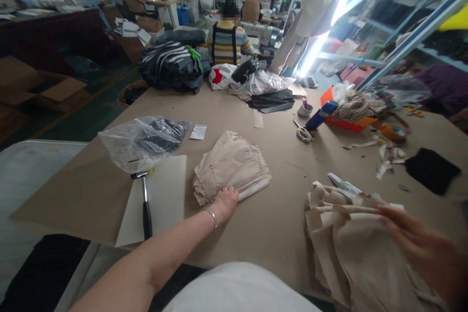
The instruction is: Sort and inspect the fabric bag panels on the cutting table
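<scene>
A stack of beige fabric pieces [232, 161] lies at the middle of the table, with a white strip along its near edge. My left hand [224, 203] is at that near edge, its fingers curled together over the cloth; the thumb is hidden. At the right, a loose pile of beige cloth pieces [351, 243] hangs over the table's front edge. My right hand [417, 234], smeared by motion, pinches the top layer of this pile along its upper right edge. White material [343, 185] pokes out behind the pile.
On the left are a hammer [146, 204], a pale board [171, 195] and a plastic bag with dark cloth [153, 139]. Scissors [303, 132], a blue object [321, 114] and an orange bin [353, 123] stand at the back right. A black cloth piece [433, 170] lies far right. Co-workers sit beyond.
</scene>
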Motion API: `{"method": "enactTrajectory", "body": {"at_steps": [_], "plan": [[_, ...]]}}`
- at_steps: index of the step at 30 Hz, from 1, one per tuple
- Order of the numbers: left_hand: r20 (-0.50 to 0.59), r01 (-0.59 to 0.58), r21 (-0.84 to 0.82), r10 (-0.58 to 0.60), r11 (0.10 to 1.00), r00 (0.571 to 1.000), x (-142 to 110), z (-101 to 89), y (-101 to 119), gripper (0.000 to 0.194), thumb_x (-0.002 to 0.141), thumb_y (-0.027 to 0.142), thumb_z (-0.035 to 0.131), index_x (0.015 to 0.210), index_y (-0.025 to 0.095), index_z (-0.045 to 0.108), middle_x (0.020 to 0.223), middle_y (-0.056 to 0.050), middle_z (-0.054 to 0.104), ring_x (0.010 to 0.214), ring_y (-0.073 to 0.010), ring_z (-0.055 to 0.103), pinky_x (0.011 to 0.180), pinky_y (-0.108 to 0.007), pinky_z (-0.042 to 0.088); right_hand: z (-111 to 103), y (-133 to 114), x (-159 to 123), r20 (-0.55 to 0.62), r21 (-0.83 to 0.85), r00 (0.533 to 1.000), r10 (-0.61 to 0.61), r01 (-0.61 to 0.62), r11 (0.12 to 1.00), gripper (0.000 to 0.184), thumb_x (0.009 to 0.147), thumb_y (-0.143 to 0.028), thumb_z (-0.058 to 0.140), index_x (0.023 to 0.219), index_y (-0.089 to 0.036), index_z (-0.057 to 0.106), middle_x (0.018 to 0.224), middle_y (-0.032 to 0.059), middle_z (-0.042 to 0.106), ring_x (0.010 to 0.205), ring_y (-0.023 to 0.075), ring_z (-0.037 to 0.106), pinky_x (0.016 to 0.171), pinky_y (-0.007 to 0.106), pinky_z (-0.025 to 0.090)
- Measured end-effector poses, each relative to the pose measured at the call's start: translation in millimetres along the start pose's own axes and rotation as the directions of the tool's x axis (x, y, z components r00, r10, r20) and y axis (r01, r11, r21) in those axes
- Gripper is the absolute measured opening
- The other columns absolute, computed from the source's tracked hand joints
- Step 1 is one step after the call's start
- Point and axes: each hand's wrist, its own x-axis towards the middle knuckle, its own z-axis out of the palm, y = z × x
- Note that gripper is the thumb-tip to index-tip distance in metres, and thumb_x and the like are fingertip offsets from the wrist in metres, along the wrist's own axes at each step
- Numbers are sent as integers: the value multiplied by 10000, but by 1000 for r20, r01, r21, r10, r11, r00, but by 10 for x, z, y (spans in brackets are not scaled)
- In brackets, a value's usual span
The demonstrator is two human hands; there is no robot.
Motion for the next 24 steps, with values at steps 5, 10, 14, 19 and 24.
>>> {"method": "enactTrajectory", "body": {"at_steps": [5, 10, 14, 19, 24], "plan": [[44, -89, 0, 88, 996, 995, 81, -133, -70, 300, 823, 23, 400, 892, 86, 685, 918, -210, 647, 872, -283, 633, 810, -410, 494, 1480, -19, 491, 587, -435, 809, -6, 322, 841, 354, 864, -130, 451, 1162, -199, 628, 1212, 114, 608, 1148, 256, 525, 997, 410, 429], [18, -150, 2, 150, 989, 989, -48, -511, -99, 240, 820, 91, 473, 904, 129, 694, 917, -168, 668, 914, -300, 628, 855, -429, 479, 2471, -167, 958, 659, -478, 751, 44, 374, 794, 273, 845, -104, 502, 1045, -139, 684, 1063, 153, 648, 1034, 255, 577, 921, 364, 423], [-458, -219, -62, 167, 974, 873, -428, -882, -131, 341, 885, 293, 531, 1204, 190, 595, 1354, -149, 517, 1340, -339, 359, 1138, -513, 225, 2333, -254, 1158, 538, -471, 838, 92, 208, 857, 264, 891, -200, 442, 793, -128, 677, 763, 86, 646, 710, 170, 568, 652, 259, 390], [-555, -189, -731, -412, 655, 723, -853, -866, -177, 462, 817, 464, 625, 1153, 167, 514, 1197, -144, 558, 1128, -255, 538, 1004, -400, 417, 2140, -483, 1267, 388, -342, 917, 88, 55, 938, 441, 919, -443, 333, 688, -157, 578, 623, 12, 541, 597, 127, 471, 550, 233, 301], [23, -2, -998, -435, -58, 900, -718, -665, 45, 556, 697, 453, 744, 1136, 184, 534, 1002, -69, 616, 836, -169, 599, 745, -290, 483, 2256, -777, 975, 407, -198, 913, 16, 72, 978, 447, 866, -516, 336, 604, -175, 459, 588, -1, 446, 582, 120, 382, 547, 244, 279]]}}
